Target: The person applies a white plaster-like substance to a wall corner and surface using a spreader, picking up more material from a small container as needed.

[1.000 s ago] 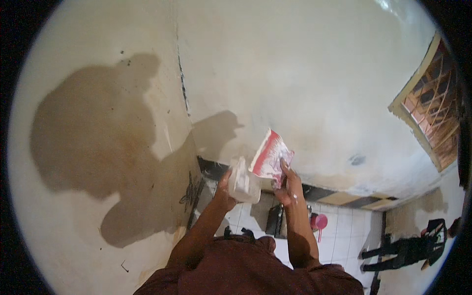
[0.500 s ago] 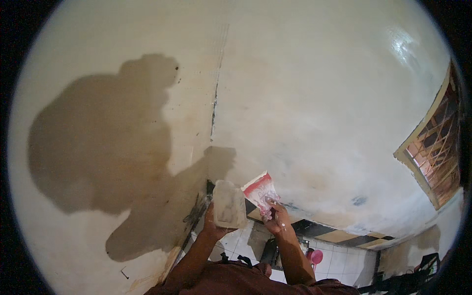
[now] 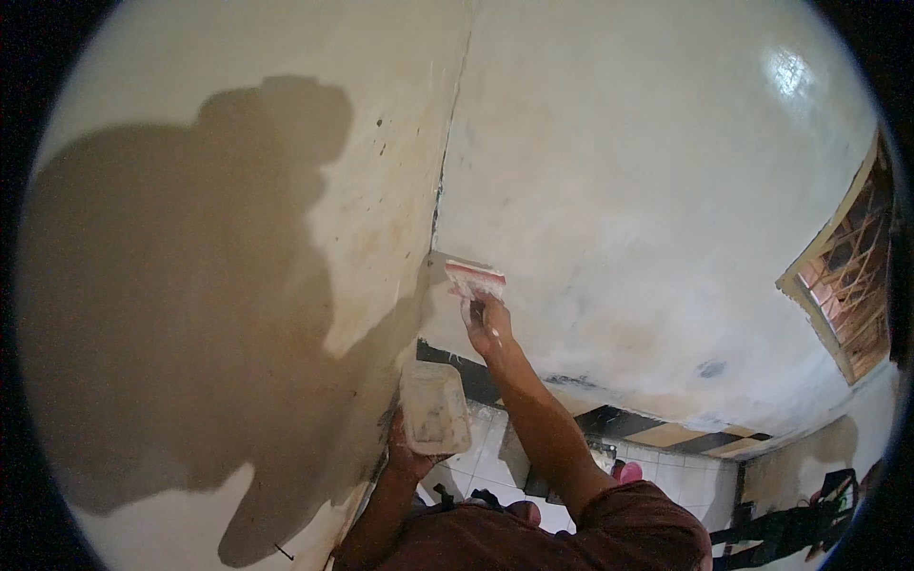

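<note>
A shallow rectangular tray (image 3: 434,400), pale and streaked with grey smears, rests in my left hand (image 3: 409,459), whose fingers are closed round its lower side. My right hand (image 3: 488,325) is raised on an outstretched arm and grips a putty scraper (image 3: 475,278) with a wide red-and-white blade. White paste marks the scraper and my fingers. The blade is at the right-hand wall (image 3: 609,209), just right of the corner; whether its edge touches cannot be made out. Along the corner above it runs a dark, chipped crack (image 3: 439,195).
Black-and-tan border tiles (image 3: 657,433) run along the wall's foot above white floor tiles (image 3: 490,457). A window with a lattice grille (image 3: 847,276) is at the right. A pink object (image 3: 629,472) lies by my right arm. A bent nail (image 3: 284,552) sticks out at the lower left.
My right hand has moved up and left with the scraper, from beside the tray to the wall near the corner. The tray in my left hand has dropped slightly. The view has shifted a little.
</note>
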Demonstrator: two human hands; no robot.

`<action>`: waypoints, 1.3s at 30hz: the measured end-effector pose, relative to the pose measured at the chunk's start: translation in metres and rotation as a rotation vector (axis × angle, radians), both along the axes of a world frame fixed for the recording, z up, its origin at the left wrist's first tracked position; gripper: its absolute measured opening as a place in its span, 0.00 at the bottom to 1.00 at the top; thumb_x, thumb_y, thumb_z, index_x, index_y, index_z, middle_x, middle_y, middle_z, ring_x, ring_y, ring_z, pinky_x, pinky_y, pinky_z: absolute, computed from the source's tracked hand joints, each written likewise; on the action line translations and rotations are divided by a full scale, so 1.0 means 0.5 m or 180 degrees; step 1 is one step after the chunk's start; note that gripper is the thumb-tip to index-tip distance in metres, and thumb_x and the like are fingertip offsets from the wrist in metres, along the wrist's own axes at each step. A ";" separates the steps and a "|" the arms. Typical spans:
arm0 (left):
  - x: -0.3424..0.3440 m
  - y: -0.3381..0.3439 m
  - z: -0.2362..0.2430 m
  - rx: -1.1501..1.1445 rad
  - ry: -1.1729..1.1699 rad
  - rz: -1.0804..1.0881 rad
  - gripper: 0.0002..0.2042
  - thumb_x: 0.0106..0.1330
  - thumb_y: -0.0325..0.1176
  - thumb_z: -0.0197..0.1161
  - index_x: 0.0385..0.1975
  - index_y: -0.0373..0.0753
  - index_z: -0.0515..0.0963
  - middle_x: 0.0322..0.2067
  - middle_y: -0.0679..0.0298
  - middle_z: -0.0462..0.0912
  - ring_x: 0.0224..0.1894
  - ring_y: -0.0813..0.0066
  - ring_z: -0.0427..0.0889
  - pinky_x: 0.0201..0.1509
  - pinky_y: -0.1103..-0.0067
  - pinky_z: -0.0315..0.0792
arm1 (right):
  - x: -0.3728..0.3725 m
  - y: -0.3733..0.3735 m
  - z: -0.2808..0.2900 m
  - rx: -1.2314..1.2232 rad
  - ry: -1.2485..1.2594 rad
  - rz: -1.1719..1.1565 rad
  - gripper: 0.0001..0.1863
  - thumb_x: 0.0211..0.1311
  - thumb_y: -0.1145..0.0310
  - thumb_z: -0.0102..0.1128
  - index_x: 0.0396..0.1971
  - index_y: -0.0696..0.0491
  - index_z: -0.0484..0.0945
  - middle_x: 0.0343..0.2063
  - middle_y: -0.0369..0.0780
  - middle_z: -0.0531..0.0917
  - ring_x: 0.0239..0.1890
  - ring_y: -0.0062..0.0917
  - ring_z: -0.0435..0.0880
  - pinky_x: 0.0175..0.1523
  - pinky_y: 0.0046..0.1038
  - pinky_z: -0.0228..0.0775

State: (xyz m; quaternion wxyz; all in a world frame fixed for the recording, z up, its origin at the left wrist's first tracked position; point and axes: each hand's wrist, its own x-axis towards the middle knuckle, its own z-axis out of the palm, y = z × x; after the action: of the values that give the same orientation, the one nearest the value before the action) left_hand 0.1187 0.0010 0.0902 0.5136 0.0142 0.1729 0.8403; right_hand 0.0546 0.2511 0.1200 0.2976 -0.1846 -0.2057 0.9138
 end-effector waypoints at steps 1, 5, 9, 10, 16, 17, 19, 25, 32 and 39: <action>0.007 -0.007 0.006 -0.0009 -0.0006 -0.0010 0.34 0.60 0.59 0.50 0.62 0.44 0.60 0.56 0.57 0.69 0.55 0.53 0.72 0.50 0.48 0.71 | -0.016 0.004 -0.007 -0.0009 -0.0006 -0.0010 0.07 0.62 0.77 0.45 0.37 0.59 0.72 0.33 0.40 0.77 0.30 0.24 0.77 0.37 0.21 0.75; 0.031 -0.035 0.019 0.0218 -0.0204 0.0063 0.31 0.61 0.58 0.49 0.60 0.46 0.63 0.54 0.58 0.71 0.53 0.53 0.73 0.51 0.51 0.71 | -0.069 0.019 0.035 0.0943 -0.0609 -0.0435 0.06 0.62 0.76 0.47 0.35 0.58 0.73 0.29 0.39 0.77 0.31 0.26 0.78 0.38 0.23 0.74; 0.062 -0.079 0.031 -0.0442 -0.0270 0.0306 0.33 0.59 0.60 0.52 0.61 0.46 0.62 0.54 0.59 0.71 0.53 0.52 0.73 0.48 0.50 0.73 | -0.065 0.002 0.144 0.4735 -0.2350 -0.0833 0.04 0.60 0.76 0.50 0.34 0.57 0.73 0.29 0.39 0.78 0.32 0.28 0.78 0.39 0.27 0.73; 0.068 -0.092 0.024 -0.0467 -0.0287 0.0345 0.33 0.59 0.60 0.52 0.61 0.46 0.62 0.54 0.59 0.71 0.53 0.52 0.73 0.48 0.50 0.73 | -0.063 -0.041 0.173 0.2560 -0.0960 -0.0660 0.05 0.60 0.77 0.51 0.36 0.56 0.73 0.32 0.40 0.78 0.34 0.28 0.78 0.39 0.27 0.73; 0.113 -0.149 0.006 -0.0185 -0.0466 0.0322 0.32 0.61 0.58 0.51 0.61 0.45 0.62 0.53 0.59 0.72 0.53 0.55 0.73 0.50 0.54 0.73 | 0.025 -0.216 0.073 0.0297 0.0049 -0.0202 0.08 0.60 0.77 0.50 0.40 0.57 0.71 0.37 0.39 0.75 0.39 0.27 0.76 0.40 0.25 0.72; 0.115 -0.141 -0.034 -0.0081 -0.0393 0.0354 0.30 0.64 0.56 0.47 0.61 0.44 0.62 0.53 0.59 0.71 0.54 0.54 0.72 0.53 0.54 0.71 | 0.020 -0.194 0.015 0.0864 -0.0238 -0.0245 0.08 0.60 0.77 0.50 0.40 0.57 0.71 0.37 0.39 0.75 0.39 0.27 0.76 0.40 0.25 0.72; 0.099 -0.112 -0.026 0.0030 -0.0309 0.0326 0.28 0.66 0.55 0.43 0.60 0.43 0.61 0.54 0.58 0.69 0.54 0.54 0.70 0.55 0.54 0.68 | -0.010 -0.127 -0.090 0.2340 -0.0853 -0.0705 0.08 0.61 0.76 0.49 0.40 0.57 0.70 0.37 0.39 0.75 0.39 0.27 0.75 0.39 0.25 0.72; 0.089 -0.107 -0.009 -0.0050 -0.0565 0.0443 0.29 0.64 0.54 0.49 0.61 0.44 0.62 0.54 0.57 0.71 0.54 0.56 0.72 0.54 0.55 0.70 | -0.066 0.026 -0.040 0.0008 -0.0011 -0.0854 0.04 0.61 0.74 0.50 0.33 0.57 0.73 0.27 0.38 0.74 0.30 0.25 0.75 0.35 0.26 0.71; 0.077 -0.130 -0.042 0.0091 -0.0478 0.0282 0.27 0.67 0.53 0.44 0.61 0.47 0.59 0.57 0.58 0.66 0.56 0.54 0.69 0.57 0.54 0.67 | 0.029 -0.071 0.161 0.0552 0.0184 -0.0813 0.04 0.58 0.78 0.48 0.32 0.58 0.72 0.27 0.39 0.75 0.29 0.24 0.74 0.34 0.26 0.72; 0.065 -0.119 -0.020 -0.0003 -0.0428 0.0201 0.25 0.67 0.50 0.45 0.61 0.46 0.60 0.57 0.58 0.65 0.57 0.54 0.67 0.59 0.55 0.66 | 0.038 -0.016 -0.026 0.0085 -0.0402 -0.0795 0.07 0.57 0.79 0.47 0.34 0.57 0.73 0.29 0.40 0.76 0.29 0.25 0.75 0.31 0.26 0.70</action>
State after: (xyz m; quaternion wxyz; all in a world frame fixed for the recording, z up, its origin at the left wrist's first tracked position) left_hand 0.1510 -0.0587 0.0802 0.4972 -0.0481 0.1388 0.8551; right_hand 0.0734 0.2430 0.1070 0.3980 -0.2618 -0.2116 0.8534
